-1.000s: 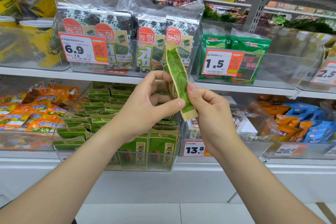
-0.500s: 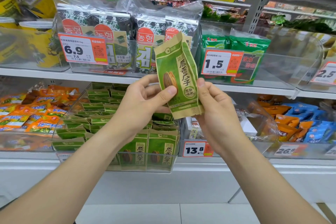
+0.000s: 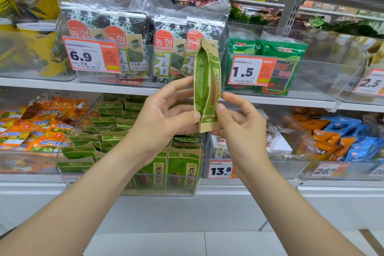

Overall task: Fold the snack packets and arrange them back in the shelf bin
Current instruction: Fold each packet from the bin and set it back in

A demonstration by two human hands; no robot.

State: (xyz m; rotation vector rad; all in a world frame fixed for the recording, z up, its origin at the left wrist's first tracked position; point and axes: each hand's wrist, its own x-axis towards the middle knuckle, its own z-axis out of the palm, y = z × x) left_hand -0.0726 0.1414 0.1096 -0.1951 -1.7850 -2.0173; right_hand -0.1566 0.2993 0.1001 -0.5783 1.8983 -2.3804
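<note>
A green and tan paper snack packet stands upright in front of the shelves, its narrow gusset side turned towards me. My left hand pinches its lower left edge between thumb and fingers. My right hand pinches its lower right edge with the thumb against the packet. Below the hands, a clear shelf bin holds several matching green packets, some lying flat and two standing at its front.
Orange packets fill the bin to the left; orange and blue packets fill the one to the right. The upper shelf carries seaweed packs and green sachets behind price tags. The shelf edge lies right behind the packet.
The packet has turned in my hands: edge-on a second ago, then face towards me, now side-on again. Both hands have kept their pinch on its lower part.
</note>
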